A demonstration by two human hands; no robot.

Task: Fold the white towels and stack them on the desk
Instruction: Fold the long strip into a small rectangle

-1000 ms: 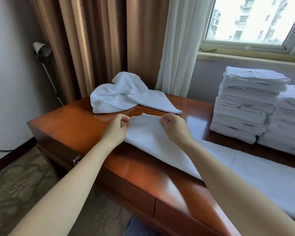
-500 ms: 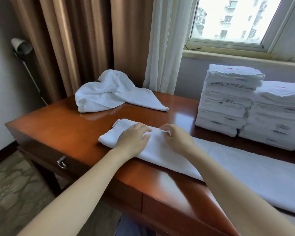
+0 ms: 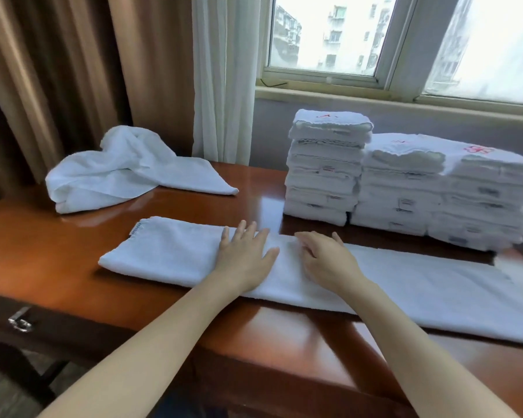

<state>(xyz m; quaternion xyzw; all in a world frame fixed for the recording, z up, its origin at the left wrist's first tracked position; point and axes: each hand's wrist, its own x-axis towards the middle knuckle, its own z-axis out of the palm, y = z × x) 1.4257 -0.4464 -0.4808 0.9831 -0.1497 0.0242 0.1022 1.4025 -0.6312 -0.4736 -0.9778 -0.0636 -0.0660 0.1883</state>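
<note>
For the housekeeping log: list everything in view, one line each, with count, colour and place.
long towel: 1, white, laid along the desk's front
crumpled towel: 1, white, desk's back left
folded towel stacks: 3, white, side by side, desk's back right
desk: 1, reddish-brown
drawer handle: 1, silver, desk's front left
drape: 1, brown, behind the desk, left
sheer curtain: 1, white, beside the window
window: 1, pale frame, above the stacks
left hand: 1, flat on the long towel
right hand: 1, resting on the long towel
</note>
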